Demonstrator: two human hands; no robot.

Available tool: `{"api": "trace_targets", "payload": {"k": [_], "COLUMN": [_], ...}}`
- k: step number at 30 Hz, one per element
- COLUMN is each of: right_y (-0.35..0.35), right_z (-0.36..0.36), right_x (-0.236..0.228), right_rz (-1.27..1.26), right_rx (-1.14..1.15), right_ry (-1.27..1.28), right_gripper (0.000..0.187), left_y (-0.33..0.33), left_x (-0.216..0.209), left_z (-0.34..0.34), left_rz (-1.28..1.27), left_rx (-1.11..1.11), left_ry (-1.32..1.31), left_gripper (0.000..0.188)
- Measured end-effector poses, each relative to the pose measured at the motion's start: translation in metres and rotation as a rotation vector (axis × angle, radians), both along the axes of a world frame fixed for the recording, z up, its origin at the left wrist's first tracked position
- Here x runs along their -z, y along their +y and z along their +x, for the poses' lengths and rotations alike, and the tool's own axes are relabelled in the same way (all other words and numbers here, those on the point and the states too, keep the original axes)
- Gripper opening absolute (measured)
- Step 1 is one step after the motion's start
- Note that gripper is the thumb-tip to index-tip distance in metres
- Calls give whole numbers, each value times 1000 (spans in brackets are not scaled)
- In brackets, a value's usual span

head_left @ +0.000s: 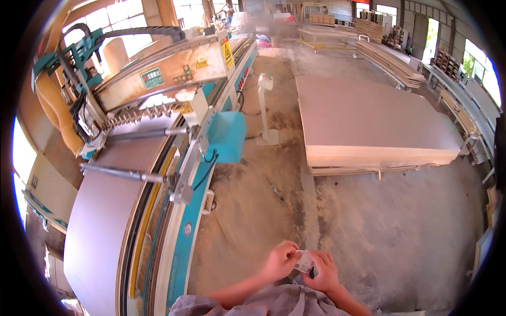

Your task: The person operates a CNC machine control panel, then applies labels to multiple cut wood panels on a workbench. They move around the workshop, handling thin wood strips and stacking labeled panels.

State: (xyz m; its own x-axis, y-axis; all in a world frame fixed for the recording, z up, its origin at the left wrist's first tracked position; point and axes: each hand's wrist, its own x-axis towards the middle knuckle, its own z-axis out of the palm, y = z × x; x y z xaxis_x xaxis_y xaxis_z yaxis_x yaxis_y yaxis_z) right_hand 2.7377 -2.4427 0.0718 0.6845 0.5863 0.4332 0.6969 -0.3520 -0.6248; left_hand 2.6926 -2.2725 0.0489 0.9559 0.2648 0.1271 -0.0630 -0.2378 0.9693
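Both my hands meet at the bottom centre of the view, close to my chest. My left hand (278,260) pinches the left edge of a small white card or label (304,262). My right hand (324,272) grips the same card from the right and below. The card is small and partly hidden by my fingers. My grey sleeves come in from the lower edge.
A large teal panel-cutting machine (184,231) with a brown board on its bed (105,221) runs along my left. A thick stack of large boards (369,121) lies on the dusty concrete floor (369,231) ahead right. A white pedestal stand (265,105) stands between them. More board stacks lie farther back.
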Motion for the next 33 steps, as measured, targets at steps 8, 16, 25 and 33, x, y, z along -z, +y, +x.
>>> {"api": "trace_targets", "payload": {"k": [8, 16, 25, 33], "right_y": [87, 242, 420, 554], "right_z": [249, 497, 712, 947], "right_x": [54, 3, 40, 18], "right_rz": [106, 173, 81, 161], "right_rx": [26, -258, -339, -403], "right_ry": [97, 69, 24, 269], "right_gripper": [53, 47, 55, 56], "left_y": [85, 202, 361, 535], "left_x": [31, 14, 43, 15], "left_z": [226, 406, 652, 864], "left_rz": [-108, -495, -360, -505], "left_rx": [-14, 79, -237, -351], "left_ry": [374, 456, 240, 156], "left_gripper": [43, 62, 36, 27]}}
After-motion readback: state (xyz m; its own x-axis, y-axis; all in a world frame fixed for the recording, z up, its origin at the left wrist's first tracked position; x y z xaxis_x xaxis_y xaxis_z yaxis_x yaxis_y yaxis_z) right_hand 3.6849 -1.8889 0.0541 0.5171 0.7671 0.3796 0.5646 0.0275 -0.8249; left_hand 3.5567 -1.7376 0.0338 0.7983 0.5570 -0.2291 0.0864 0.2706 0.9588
